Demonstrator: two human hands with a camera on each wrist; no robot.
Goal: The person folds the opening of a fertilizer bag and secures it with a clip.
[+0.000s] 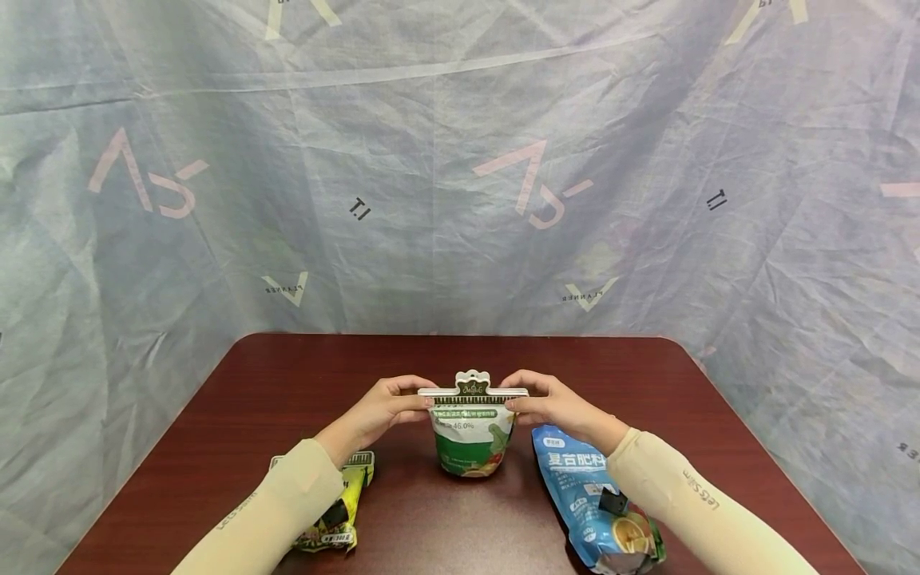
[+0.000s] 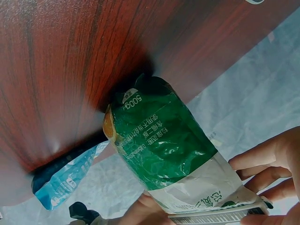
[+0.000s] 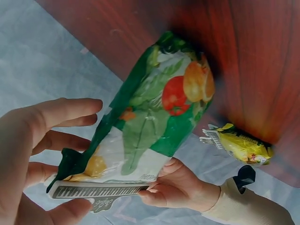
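Note:
A green and white fertilizer bag [image 1: 467, 451] with vegetable pictures stands upright near the middle of the table. Along its top runs a long sealing clip [image 1: 472, 391] with a piano-key pattern and a scalloped tab. My left hand [image 1: 388, 406] pinches the clip's left end, fingers behind and thumb in front. At the other end my right hand [image 1: 552, 403] grips the clip the same way. The right wrist view shows the bag's folded corner [image 3: 74, 161] sticking out past the clip's end, and the thumb [image 3: 72, 211] against the clip.
A yellow bag [image 1: 350, 491] with a similar clip [image 1: 362, 458] lies at the left, partly behind the left sleeve. On the right lies a blue fertilizer bag [image 1: 575, 495], partly covered by the right forearm. Grey printed cloth [image 1: 431, 200] hangs behind the dark red table [image 1: 323, 359].

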